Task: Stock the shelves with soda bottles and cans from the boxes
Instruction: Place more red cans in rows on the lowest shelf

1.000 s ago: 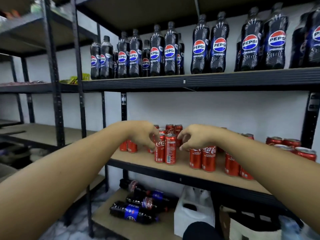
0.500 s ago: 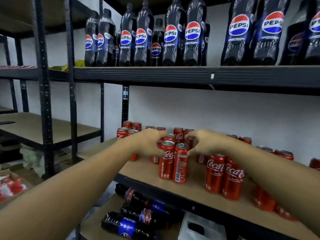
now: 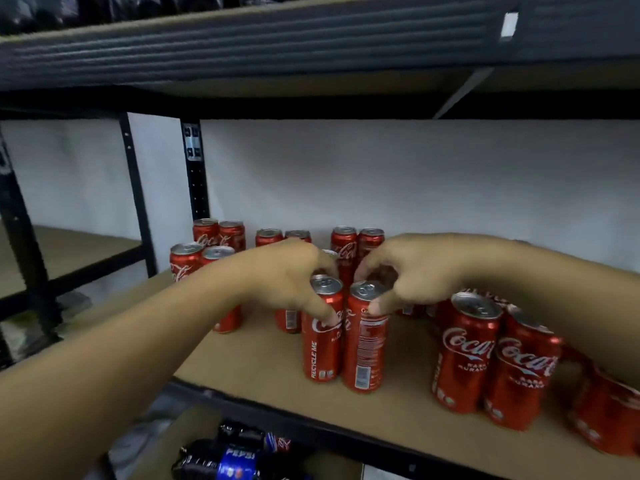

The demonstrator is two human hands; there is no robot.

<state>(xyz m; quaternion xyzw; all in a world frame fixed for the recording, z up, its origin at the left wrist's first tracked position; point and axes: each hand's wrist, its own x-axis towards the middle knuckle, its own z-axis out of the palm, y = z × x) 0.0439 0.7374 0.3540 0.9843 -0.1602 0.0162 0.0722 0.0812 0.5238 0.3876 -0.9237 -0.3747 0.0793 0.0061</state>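
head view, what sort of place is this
Likely a shop stockroom or storage room: black metal racking with board shelves, many identical red cola cans standing in pairs, and Pepsi bottles lying on the shelf below.

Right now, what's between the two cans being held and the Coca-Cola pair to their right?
Head view: bare shelf board between the held cans and the right pair; more cans stand only further back, under the right hand.
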